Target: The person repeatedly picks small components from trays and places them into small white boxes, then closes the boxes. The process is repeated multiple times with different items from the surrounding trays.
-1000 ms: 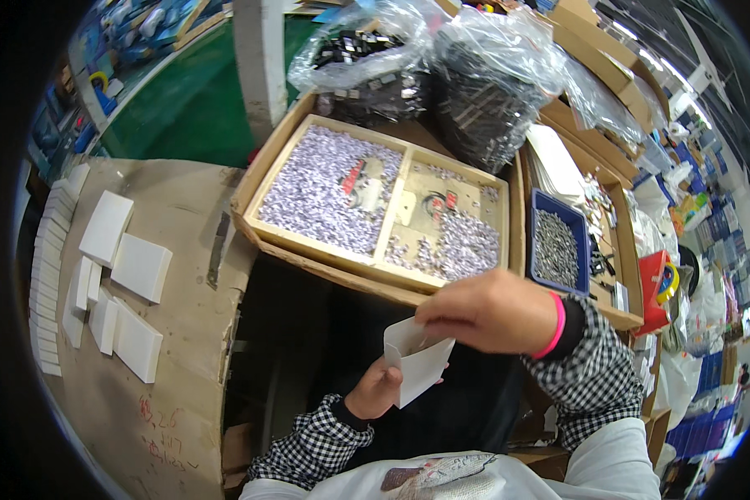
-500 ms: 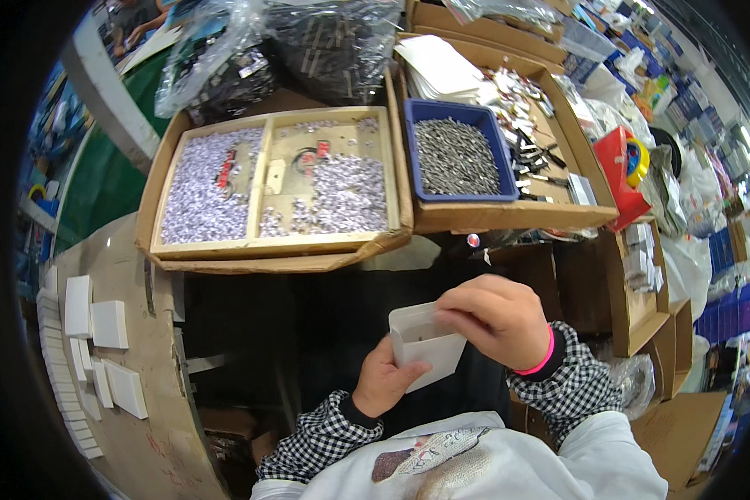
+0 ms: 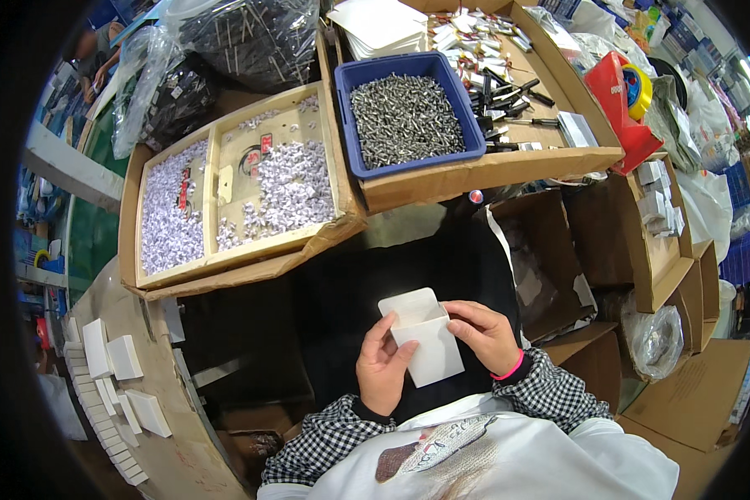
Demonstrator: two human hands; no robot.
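Observation:
A small white carton [image 3: 429,348] is held upright in front of my body, its top flap raised. My left hand [image 3: 382,367] grips its left side, thumb across the front and fingers behind. At the upper right edge of the carton, my right hand [image 3: 487,336] pinches the rim between thumb and fingers. What lies inside the carton cannot be made out. Ahead stands a blue plastic bin [image 3: 472,137] full of small dark metal parts [image 3: 404,121]. A wooden divided tray [image 3: 214,196] with many tiny white-purple pieces [image 3: 296,190] sits to its left.
White boxes [image 3: 146,412] stand on a brown board [image 3: 196,446] at the left. A cardboard tray [image 3: 550,160] holds black-handled parts and white sheets [image 3: 379,32]. A red tape dispenser [image 3: 616,108] with yellow tape stands at the right, above open cartons [image 3: 537,267]. Another person's hand [image 3: 100,77] shows far left.
My right hand has moved down from above the carton's opening to its right rim. The view has turned to the right, and the carton's flap now stands in plain sight.

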